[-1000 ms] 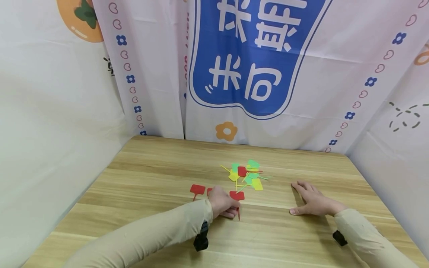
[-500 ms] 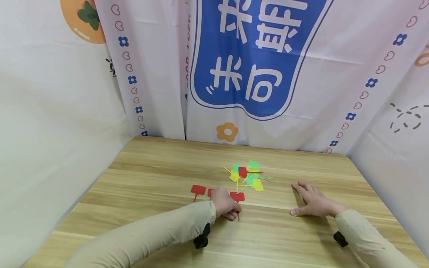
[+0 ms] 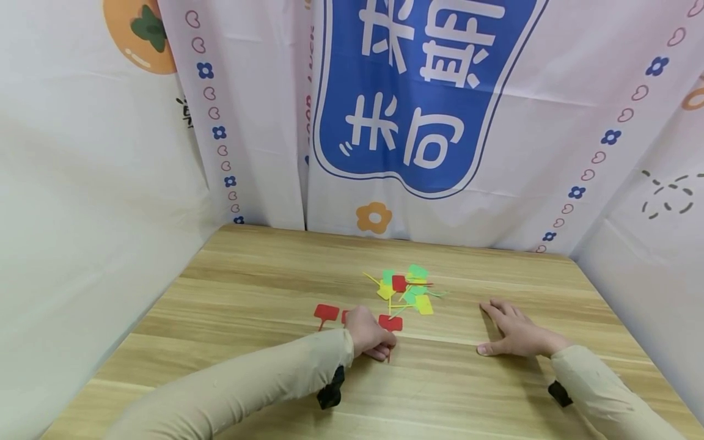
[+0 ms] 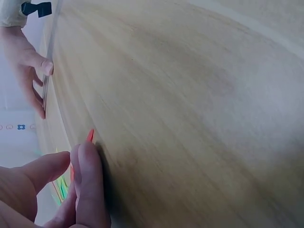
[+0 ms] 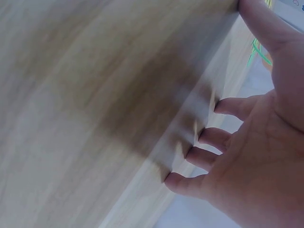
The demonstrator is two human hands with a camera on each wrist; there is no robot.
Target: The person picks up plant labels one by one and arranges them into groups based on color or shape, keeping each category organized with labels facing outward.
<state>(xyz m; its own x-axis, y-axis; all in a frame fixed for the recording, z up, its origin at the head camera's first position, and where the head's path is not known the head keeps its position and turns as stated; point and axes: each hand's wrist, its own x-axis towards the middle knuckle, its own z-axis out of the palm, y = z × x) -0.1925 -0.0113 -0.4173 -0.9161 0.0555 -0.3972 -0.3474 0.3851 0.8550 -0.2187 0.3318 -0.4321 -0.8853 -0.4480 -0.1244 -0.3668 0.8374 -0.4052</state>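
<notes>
In the head view my left hand pinches the thin stem of a red cable-tie tag lying flat on the wooden table. The stem's red tip pokes out past the fingertips in the left wrist view. Left of it lie another red tag, mostly covered by the hand, and a red tag in plain sight. My right hand rests to the right with spread fingers, its fingertips touching the table and holding nothing.
Behind the left hand, several yellow tags and green tags overlap in a loose pile, with one red tag on top. Printed white cloth hangs along the back and both sides of the table.
The lower end of the pinched red tag's stem has swung slightly left. The head view has shifted a little. Both hands stay nearly where they were.
</notes>
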